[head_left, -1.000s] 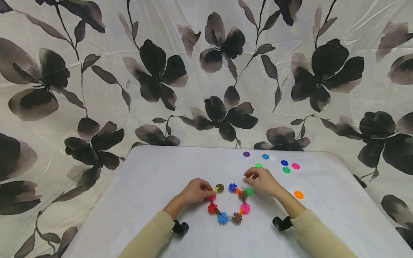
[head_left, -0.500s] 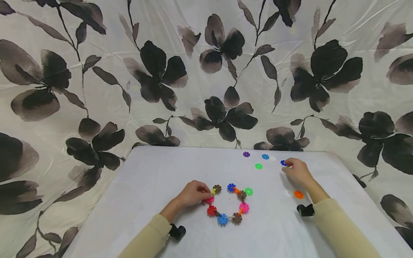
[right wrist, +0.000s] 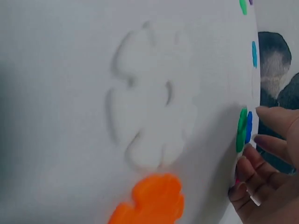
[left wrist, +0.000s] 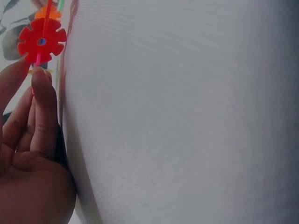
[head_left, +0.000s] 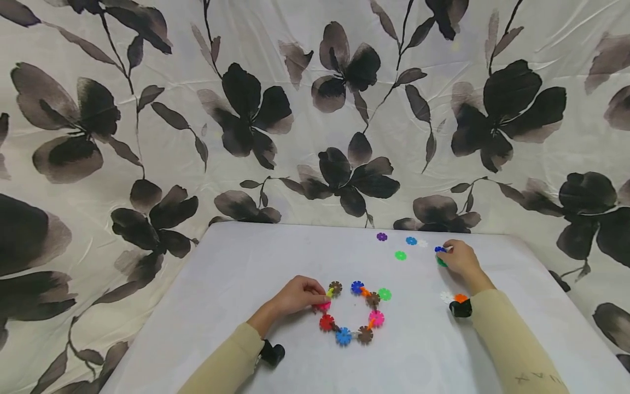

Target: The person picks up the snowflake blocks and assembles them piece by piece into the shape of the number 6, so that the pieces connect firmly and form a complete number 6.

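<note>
Notched plastic flower discs are joined into a ring with a gap at its far side. My left hand [head_left: 299, 295] pinches a pink disc [head_left: 322, 306] on the ring's left side. A red disc [left wrist: 42, 33] stands just beyond those fingertips in the left wrist view. At the far right, my right hand [head_left: 464, 258] reaches over loose discs, fingers loosely bent and apart. Its fingertips are right at a dark blue disc [right wrist: 249, 127] and a green disc [right wrist: 241, 130]. A pink disc [right wrist: 237, 181] shows partly behind the fingers in the right wrist view.
Loose purple [head_left: 381, 237], light blue [head_left: 411, 241] and light green [head_left: 401, 255] discs lie near the table's far edge. An orange disc [head_left: 460, 298] and a white disc [right wrist: 149, 98] lie close to my right wrist. A floral cloth [head_left: 295, 137] hangs behind the white table [head_left: 236, 262].
My right hand has gone from beside the ring to the loose discs at the far right, then shifted slightly there, uncovering the green disc. My left hand stays at the ring.
</note>
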The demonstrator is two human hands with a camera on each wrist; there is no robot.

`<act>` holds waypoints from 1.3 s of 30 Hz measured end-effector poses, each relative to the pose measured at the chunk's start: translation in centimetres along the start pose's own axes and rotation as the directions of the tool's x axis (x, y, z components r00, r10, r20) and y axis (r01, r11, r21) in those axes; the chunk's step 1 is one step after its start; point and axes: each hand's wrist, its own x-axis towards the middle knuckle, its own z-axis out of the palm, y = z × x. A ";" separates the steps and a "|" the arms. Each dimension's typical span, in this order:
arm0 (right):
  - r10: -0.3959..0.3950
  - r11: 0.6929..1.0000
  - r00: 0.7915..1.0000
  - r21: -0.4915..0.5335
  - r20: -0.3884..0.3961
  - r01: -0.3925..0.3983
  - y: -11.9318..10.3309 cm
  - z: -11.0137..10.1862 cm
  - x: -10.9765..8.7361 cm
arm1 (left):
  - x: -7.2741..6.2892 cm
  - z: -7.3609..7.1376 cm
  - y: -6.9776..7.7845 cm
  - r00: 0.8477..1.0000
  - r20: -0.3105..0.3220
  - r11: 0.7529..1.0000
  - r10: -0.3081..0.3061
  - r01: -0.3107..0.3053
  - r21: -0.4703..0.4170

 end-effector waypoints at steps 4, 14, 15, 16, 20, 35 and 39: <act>0.037 0.999 0.999 -0.022 0.003 -0.037 -0.3 -0.1 0.3 | 0.2 -0.1 -0.1 1.000 0.014 1.000 0.001 -0.001 -0.012; 0.095 0.995 0.995 -0.042 0.037 -0.094 -1.0 -0.1 0.3 | 0.3 -0.3 -0.2 1.000 0.020 1.000 -0.012 0.012 -0.019; 0.105 0.994 0.994 -0.030 0.038 -0.104 -1.0 -0.1 0.3 | 0.3 -0.3 -0.2 1.000 0.021 1.000 -0.013 0.013 -0.020; 0.115 0.993 0.993 -0.019 0.035 -0.114 -1.0 -0.1 0.2 | 0.3 -0.3 -0.2 1.000 0.022 1.000 -0.015 0.015 -0.024; 0.143 0.989 0.990 0.027 0.000 -0.143 -0.8 -0.1 0.0 | 0.3 -0.3 -0.3 1.000 0.029 0.999 -0.011 0.012 -0.037; -0.184 0.969 0.982 0.162 -0.041 0.188 -3.2 0.8 -2.3 | 1.0 -0.4 -0.5 1.000 0.011 0.999 -0.013 0.013 -0.049; -0.288 0.938 0.958 0.202 0.000 0.282 -5.3 1.4 -3.5 | 1.3 -0.4 -0.4 1.000 0.021 0.998 -0.009 0.010 -0.058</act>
